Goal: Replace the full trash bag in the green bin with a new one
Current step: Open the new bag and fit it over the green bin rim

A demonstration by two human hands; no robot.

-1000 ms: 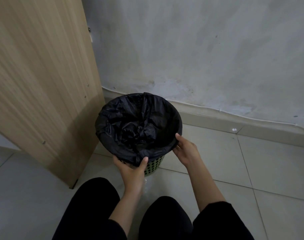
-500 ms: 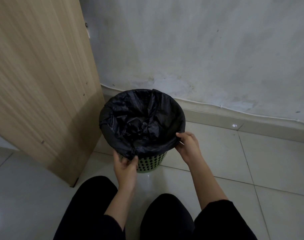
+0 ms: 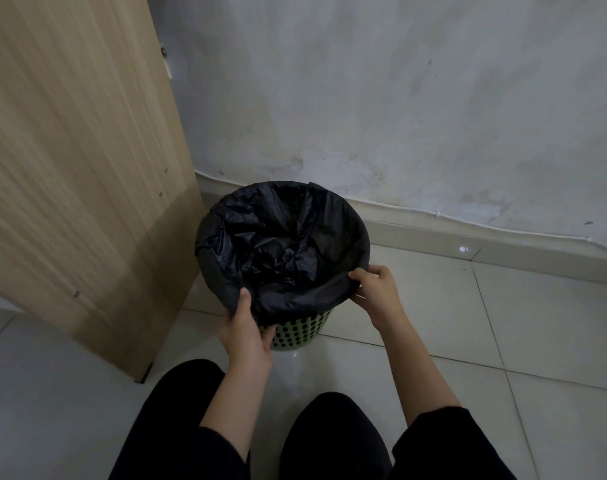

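A green perforated bin (image 3: 300,332) stands on the tiled floor near the wall. A black trash bag (image 3: 281,244) lines it, crumpled inside and folded over the rim. My left hand (image 3: 244,329) grips the bag's folded edge at the near left of the rim, thumb on top. My right hand (image 3: 376,291) pinches the bag's edge at the near right of the rim. Most of the bin's wall is hidden by the bag and my hands.
A light wooden door (image 3: 77,161) stands open just left of the bin. A stained white wall (image 3: 399,98) with a tiled skirting runs behind it. My knees in black trousers (image 3: 333,441) are at the bottom, close to the bin.
My left hand slid up so its thumb lies over the bag's rim. My right hand shifted a little along the right rim. The bin now sits slightly farther from me.
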